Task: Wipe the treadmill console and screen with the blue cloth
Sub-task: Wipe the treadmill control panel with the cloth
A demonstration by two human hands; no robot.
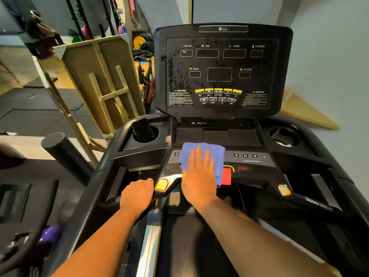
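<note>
The blue cloth (201, 152) lies spread on the treadmill's lower console panel (249, 162), over the left number keys. My right hand (199, 176) presses flat on the cloth with straight fingers. My left hand (137, 193) curls round the left handlebar (171, 181) beside a yellow pad (161, 184). Above stands the dark screen (219, 74), off and speckled with wet spots on its left side. A red stop button (226, 176) shows just right of the cloth.
A dark object sits in the left cup holder (143, 130); the right cup holder (284, 135) lies opposite. A wooden frame (99, 80) leans at the left, with weights and gym gear behind. A foam roller (63, 152) stands lower left.
</note>
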